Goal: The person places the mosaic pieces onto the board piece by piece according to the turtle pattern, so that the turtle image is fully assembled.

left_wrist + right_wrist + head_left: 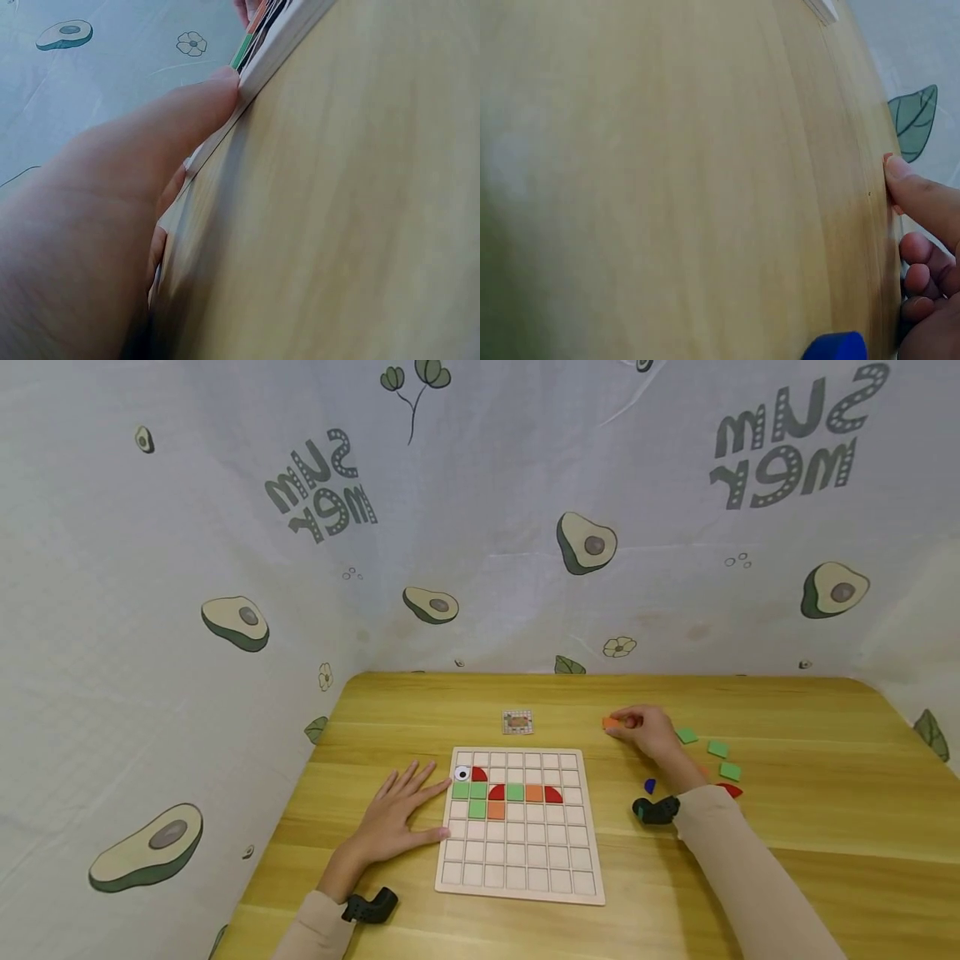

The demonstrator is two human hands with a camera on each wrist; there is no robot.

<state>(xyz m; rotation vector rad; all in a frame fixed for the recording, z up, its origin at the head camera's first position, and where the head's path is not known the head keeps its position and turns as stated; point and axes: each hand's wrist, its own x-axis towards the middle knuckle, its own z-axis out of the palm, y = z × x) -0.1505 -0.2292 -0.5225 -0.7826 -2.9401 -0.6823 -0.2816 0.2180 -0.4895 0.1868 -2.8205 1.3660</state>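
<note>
A wooden grid board (517, 860) lies on the table, with green, orange and red tiles and a white eye piece (462, 773) set in its upper rows. Flat beside it, my left hand (393, 818) has its fingers spread, thumb and index fingertip touching the board's left edge. In the left wrist view the thumb (202, 105) presses on that edge. Beyond the board's upper right corner, my right hand (651, 733) pinches an orange tile (609, 723) at the table surface. The thumb (922, 199) covers most of the tile in the right wrist view.
A small picture card (517, 722) lies behind the board. Several loose green tiles (717, 749) are right of my right hand. A blue piece (650, 786) and a red piece (730, 790) lie near the right forearm. A patterned cloth (495, 527) hangs behind the table.
</note>
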